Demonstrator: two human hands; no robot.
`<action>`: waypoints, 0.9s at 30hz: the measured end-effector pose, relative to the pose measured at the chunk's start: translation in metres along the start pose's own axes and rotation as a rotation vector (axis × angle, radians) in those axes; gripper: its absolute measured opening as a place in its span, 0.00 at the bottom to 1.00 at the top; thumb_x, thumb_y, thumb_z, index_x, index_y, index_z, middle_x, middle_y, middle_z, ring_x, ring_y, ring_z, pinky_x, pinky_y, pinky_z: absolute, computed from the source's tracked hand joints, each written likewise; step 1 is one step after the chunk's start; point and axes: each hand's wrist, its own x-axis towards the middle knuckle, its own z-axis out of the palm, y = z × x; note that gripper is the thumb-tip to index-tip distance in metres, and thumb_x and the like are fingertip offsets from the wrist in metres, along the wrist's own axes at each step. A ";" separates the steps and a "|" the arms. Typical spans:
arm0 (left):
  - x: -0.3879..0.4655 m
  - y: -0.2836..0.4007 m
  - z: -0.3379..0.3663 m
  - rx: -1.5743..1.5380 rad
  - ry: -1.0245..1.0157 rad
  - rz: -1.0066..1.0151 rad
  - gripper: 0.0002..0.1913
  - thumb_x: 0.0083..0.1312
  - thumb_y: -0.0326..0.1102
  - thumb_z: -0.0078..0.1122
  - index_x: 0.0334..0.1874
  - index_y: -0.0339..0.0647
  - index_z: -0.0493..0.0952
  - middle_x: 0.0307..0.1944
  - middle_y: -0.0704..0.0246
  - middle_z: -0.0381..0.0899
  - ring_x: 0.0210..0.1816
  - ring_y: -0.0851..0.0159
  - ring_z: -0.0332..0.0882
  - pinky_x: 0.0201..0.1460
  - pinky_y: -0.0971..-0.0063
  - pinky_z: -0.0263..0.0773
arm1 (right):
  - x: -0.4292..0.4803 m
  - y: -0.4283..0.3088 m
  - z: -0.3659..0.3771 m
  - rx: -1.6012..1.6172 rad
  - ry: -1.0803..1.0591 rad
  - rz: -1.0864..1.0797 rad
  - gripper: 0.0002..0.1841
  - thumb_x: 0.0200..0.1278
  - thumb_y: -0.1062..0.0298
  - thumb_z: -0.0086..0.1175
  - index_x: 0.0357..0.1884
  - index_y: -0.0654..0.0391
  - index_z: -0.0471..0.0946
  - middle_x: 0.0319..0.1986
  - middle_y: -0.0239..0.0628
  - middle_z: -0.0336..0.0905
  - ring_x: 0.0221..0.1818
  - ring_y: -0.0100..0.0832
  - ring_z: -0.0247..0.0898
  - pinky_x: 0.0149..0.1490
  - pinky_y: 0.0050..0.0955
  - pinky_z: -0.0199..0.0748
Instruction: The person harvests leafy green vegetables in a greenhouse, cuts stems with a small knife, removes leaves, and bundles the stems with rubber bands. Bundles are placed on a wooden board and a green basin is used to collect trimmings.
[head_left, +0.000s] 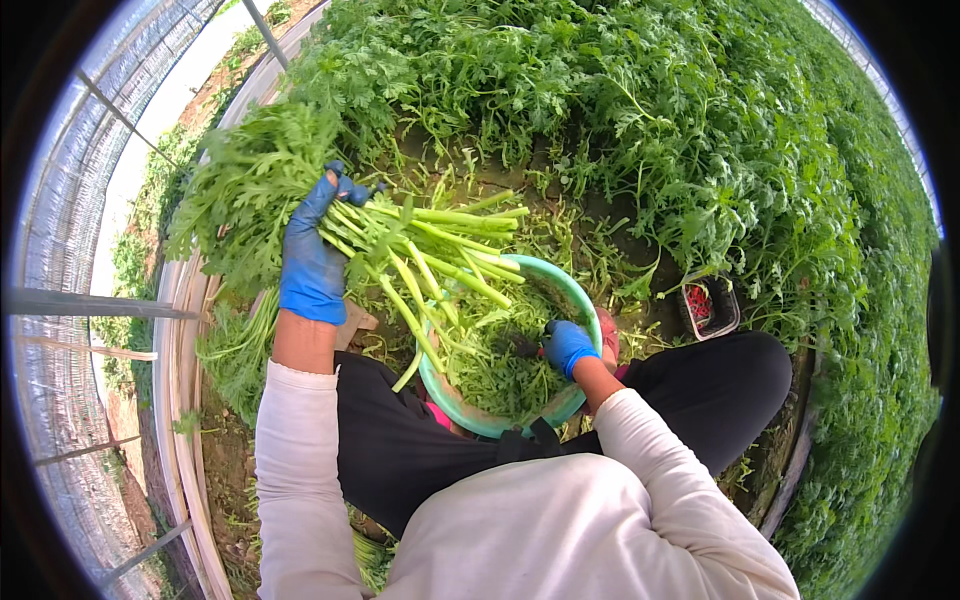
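Observation:
My left hand (319, 247), in a blue glove with bare fingertips showing, is closed around a bunch of leafy greens (420, 255). The leaves point to the upper left and the cut stems reach right and down over a round turquoise tub (585, 300). Loose green trimmings (502, 375) lie in the tub, which stands between my knees. My right hand (568, 346), also blue-gloved, is inside the tub's right side, its fingers curled on a small tool with a red part and a dark end; leaves partly hide the tool, so its kind is unclear.
Dense rows of leafy plants (675, 150) grow ahead and to the right. A clear plastic box with red items (709, 306) stands by my right knee. More cut greens (244, 352) lie at the left, beside long pale boards (180, 420). Metal greenhouse bars (97, 302) cross the left edge.

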 end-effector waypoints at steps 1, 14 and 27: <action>0.000 -0.008 0.001 0.067 0.054 -0.107 0.09 0.67 0.35 0.61 0.43 0.38 0.75 0.30 0.72 0.71 0.37 0.66 0.71 0.66 0.59 0.64 | 0.005 0.003 0.009 -0.036 -0.034 -0.026 0.20 0.53 0.52 0.62 0.43 0.56 0.82 0.39 0.52 0.82 0.45 0.53 0.78 0.51 0.45 0.75; 0.019 -0.019 0.023 0.104 -0.241 -0.231 0.13 0.68 0.42 0.58 0.30 0.40 0.75 0.32 0.71 0.71 0.40 0.66 0.71 0.67 0.61 0.62 | -0.008 -0.001 -0.009 -0.082 -0.040 -0.095 0.13 0.58 0.62 0.55 0.40 0.57 0.83 0.37 0.53 0.82 0.41 0.53 0.79 0.48 0.46 0.77; 0.015 -0.038 -0.010 0.014 -0.038 -0.353 0.26 0.58 0.26 0.62 0.60 0.29 0.69 0.53 0.55 0.77 0.57 0.51 0.76 0.65 0.59 0.69 | -0.115 -0.043 -0.143 1.266 0.102 -0.199 0.20 0.75 0.52 0.46 0.37 0.58 0.81 0.18 0.22 0.68 0.17 0.13 0.53 0.23 0.16 0.50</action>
